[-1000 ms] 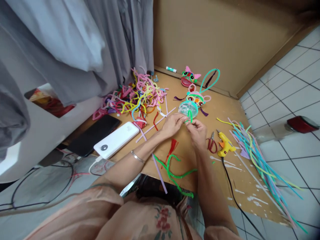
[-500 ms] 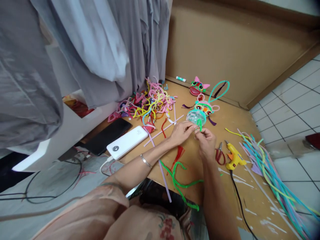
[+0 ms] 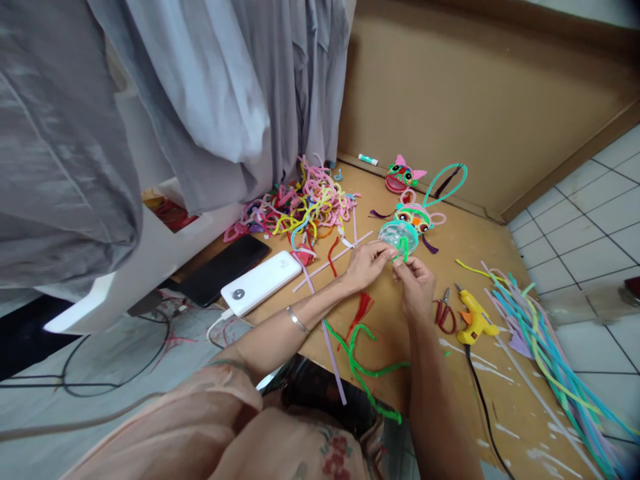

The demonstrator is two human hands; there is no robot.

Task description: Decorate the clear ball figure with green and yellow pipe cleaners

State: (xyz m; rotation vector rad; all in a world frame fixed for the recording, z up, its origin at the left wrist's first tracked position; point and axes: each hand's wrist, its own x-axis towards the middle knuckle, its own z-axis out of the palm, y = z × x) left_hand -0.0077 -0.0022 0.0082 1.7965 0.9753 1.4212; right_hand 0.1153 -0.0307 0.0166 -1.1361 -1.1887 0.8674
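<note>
Pinching green pipe cleaner point(image 3: 405, 247): left hand point(image 3: 369, 265) and right hand point(image 3: 418, 283) both closed on it, at near side of teal cup point(image 3: 394, 235). Bent end shows just beyond fingertips, overlapping cup's near rim

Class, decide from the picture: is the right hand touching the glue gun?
Apart. The head view shows the glue gun lying to the right of the right hand, with scissors and bare table between them.

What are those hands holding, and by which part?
The left hand and right hand pinch a bent green pipe cleaner at its lower part.
</note>
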